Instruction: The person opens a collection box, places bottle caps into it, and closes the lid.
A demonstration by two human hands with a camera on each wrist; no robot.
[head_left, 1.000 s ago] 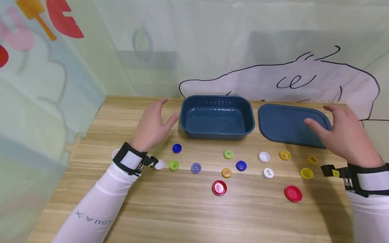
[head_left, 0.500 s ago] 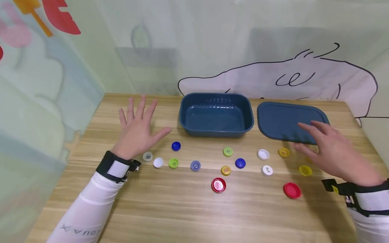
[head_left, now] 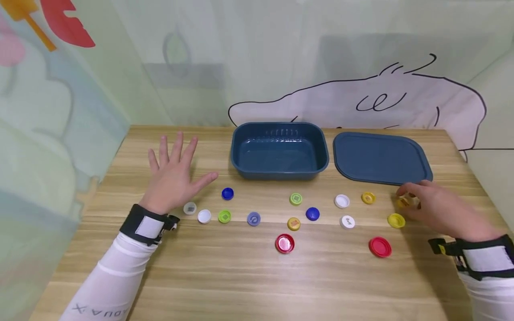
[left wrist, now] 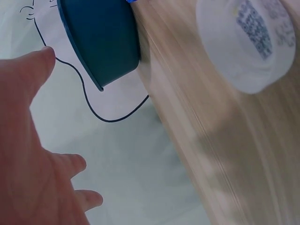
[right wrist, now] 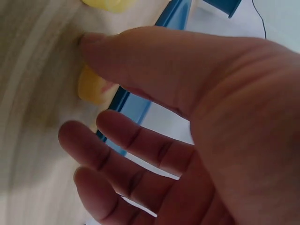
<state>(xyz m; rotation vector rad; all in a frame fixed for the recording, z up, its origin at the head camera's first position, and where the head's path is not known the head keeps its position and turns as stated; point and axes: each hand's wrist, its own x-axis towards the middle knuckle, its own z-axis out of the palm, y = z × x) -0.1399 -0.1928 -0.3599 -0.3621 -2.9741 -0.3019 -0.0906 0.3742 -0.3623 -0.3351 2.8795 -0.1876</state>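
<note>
My right hand (head_left: 445, 209) reaches down to an orange-yellow bottle cap (head_left: 403, 202) at the table's right side. In the right wrist view, the thumb overlaps that orange-yellow cap (right wrist: 90, 87), while the loosely bent fingers stand apart below it. A yellow cap (head_left: 396, 220) lies just in front of this hand. My left hand (head_left: 170, 183) is spread wide with straight fingers and holds nothing. Near its wrist lie a translucent cap (head_left: 190, 208) and a white cap (head_left: 204, 216); the translucent cap (left wrist: 246, 44) looms large in the left wrist view.
A deep blue bin (head_left: 279, 174) stands at the back of the wooden table (head_left: 241, 285), with its flat blue lid (head_left: 381, 158) to the right. Several caps lie scattered in front, among them a red cap (head_left: 284, 244), a pinkish-red cap (head_left: 379, 247) and a blue cap (head_left: 312, 214).
My right hand has come down from over the blue lid to the orange-yellow cap. My left hand has drawn back leftward and spread its fingers. The caps look unmoved.
</note>
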